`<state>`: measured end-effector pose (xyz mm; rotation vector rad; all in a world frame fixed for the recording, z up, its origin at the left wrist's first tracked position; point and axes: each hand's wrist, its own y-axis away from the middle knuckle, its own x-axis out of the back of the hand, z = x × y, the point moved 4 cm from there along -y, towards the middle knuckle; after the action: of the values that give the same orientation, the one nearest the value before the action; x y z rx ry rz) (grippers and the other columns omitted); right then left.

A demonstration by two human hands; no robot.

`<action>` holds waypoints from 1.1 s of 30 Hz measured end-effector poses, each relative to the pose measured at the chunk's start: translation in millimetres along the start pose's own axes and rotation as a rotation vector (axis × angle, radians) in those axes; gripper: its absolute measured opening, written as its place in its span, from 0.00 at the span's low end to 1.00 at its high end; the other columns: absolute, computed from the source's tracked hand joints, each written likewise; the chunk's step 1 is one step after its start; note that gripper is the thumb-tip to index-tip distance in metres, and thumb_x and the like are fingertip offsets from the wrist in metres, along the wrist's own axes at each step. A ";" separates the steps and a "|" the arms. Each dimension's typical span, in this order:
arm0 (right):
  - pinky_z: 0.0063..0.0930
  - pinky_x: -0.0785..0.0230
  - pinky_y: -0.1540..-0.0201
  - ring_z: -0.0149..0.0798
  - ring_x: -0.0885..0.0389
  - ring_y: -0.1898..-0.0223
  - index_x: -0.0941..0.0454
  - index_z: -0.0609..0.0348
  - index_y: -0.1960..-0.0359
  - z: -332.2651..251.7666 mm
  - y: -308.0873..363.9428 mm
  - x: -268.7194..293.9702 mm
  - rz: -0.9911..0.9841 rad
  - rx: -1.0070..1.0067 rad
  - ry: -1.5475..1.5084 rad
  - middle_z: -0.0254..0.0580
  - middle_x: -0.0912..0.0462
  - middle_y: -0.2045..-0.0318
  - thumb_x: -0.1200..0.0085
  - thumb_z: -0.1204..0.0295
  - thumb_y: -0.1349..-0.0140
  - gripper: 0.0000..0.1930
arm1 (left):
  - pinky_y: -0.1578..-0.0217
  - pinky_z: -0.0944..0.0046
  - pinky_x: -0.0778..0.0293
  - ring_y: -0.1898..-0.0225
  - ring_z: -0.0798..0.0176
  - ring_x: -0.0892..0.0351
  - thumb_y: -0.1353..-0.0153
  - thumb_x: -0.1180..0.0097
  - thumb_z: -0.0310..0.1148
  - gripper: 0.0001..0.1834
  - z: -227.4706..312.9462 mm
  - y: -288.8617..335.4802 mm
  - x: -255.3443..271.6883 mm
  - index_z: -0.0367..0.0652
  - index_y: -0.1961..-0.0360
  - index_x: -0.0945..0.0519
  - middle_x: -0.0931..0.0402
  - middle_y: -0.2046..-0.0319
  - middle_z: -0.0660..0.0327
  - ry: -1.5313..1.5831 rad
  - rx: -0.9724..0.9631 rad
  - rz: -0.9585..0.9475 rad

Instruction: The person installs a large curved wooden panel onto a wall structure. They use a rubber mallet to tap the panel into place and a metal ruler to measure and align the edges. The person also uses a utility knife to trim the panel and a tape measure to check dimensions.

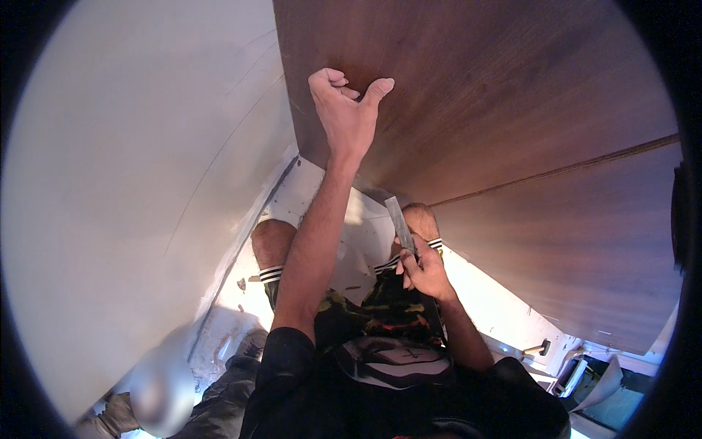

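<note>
Head view: right hand [427, 275] grips a flat grey bar [399, 222] near the right knee [420, 218], its tip pointing away from the body. Left hand [346, 113], half-open with fingers curled, is at the brown panel [497, 95]; contact cannot be determined.

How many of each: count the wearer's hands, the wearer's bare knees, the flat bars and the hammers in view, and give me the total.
Hands: 2 (left hand, right hand)
Knees: 2 (left knee, right knee)
Flat bar: 1
Hammer: 1
Total: 6
</note>
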<state>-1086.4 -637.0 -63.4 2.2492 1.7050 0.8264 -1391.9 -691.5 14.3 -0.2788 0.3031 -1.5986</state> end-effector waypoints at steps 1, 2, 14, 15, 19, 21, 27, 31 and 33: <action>0.24 0.27 0.80 0.27 0.23 0.83 0.29 0.59 0.36 -0.3 0.1 0.3 -0.003 -0.008 -0.009 0.37 0.19 0.75 0.58 0.73 0.22 0.16 | 0.55 0.59 0.25 0.63 0.66 0.29 0.49 0.18 0.50 0.43 1.9 -0.5 -1.1 0.34 0.47 0.34 0.34 0.56 0.58 -0.029 -0.021 0.013; 0.26 0.26 0.79 0.29 0.22 0.83 0.30 0.61 0.37 -0.9 0.4 0.8 -0.006 -0.001 -0.003 0.39 0.18 0.75 0.58 0.73 0.22 0.15 | 0.55 0.59 0.25 0.63 0.66 0.30 0.49 0.18 0.49 0.43 3.4 -0.8 -2.5 0.34 0.48 0.34 0.34 0.56 0.58 -0.020 -0.022 0.015; 0.27 0.26 0.79 0.30 0.21 0.83 0.30 0.62 0.38 0.8 -3.4 2.8 -0.016 0.039 -0.025 0.40 0.17 0.76 0.57 0.75 0.23 0.15 | 0.62 0.62 0.27 0.69 0.69 0.31 0.49 0.17 0.51 0.42 -2.8 2.1 -14.1 0.37 0.50 0.35 0.33 0.61 0.61 0.060 -0.012 0.013; 0.26 0.27 0.79 0.29 0.22 0.83 0.29 0.61 0.38 5.5 -3.2 3.1 -0.014 0.029 -0.038 0.39 0.18 0.75 0.57 0.75 0.23 0.15 | 0.62 0.63 0.27 0.69 0.69 0.31 0.49 0.17 0.51 0.42 -2.5 1.6 -13.9 0.37 0.50 0.35 0.33 0.61 0.62 0.069 -0.008 0.010; 0.25 0.27 0.80 0.27 0.23 0.83 0.29 0.60 0.38 7.3 -2.8 -0.6 -0.027 0.059 -0.075 0.37 0.19 0.75 0.57 0.75 0.22 0.15 | 0.63 0.64 0.27 0.70 0.71 0.32 0.50 0.17 0.50 0.42 -5.2 -1.4 -9.3 0.38 0.50 0.35 0.33 0.65 0.64 0.054 -0.067 0.034; 0.25 0.27 0.79 0.27 0.23 0.84 0.29 0.60 0.38 7.7 -1.9 -1.3 -0.022 0.065 -0.053 0.37 0.19 0.76 0.57 0.74 0.22 0.15 | 0.63 0.64 0.28 0.70 0.72 0.32 0.51 0.16 0.52 0.43 -5.0 1.0 -9.1 0.38 0.51 0.36 0.34 0.66 0.64 0.105 0.039 -0.011; 0.27 0.26 0.78 0.30 0.20 0.82 0.29 0.62 0.39 1.6 -2.4 0.8 -0.006 0.043 -0.016 0.39 0.17 0.76 0.55 0.73 0.22 0.15 | 0.64 0.65 0.29 0.70 0.72 0.35 0.54 0.16 0.57 0.47 5.5 5.0 -17.0 0.38 0.51 0.35 0.36 0.67 0.67 0.043 0.031 -0.015; 0.25 0.26 0.78 0.28 0.21 0.82 0.29 0.60 0.38 3.7 -3.9 2.0 -0.011 0.043 -0.007 0.38 0.18 0.76 0.56 0.76 0.23 0.15 | 0.65 0.66 0.30 0.69 0.73 0.36 0.53 0.17 0.57 0.47 9.2 3.6 -19.2 0.38 0.49 0.36 0.37 0.66 0.67 -0.027 -0.071 0.041; 0.28 0.25 0.77 0.31 0.20 0.82 0.29 0.63 0.39 2.0 -4.5 0.4 -0.014 0.066 -0.010 0.40 0.17 0.76 0.55 0.75 0.23 0.15 | 0.66 0.66 0.31 0.69 0.73 0.37 0.52 0.17 0.57 0.47 3.6 7.5 -23.7 0.38 0.49 0.36 0.38 0.65 0.67 0.020 -0.022 0.011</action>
<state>-1088.9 -634.9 -67.0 2.2772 1.7665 0.7653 -1382.3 -668.2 15.1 -0.2781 0.3375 -1.5884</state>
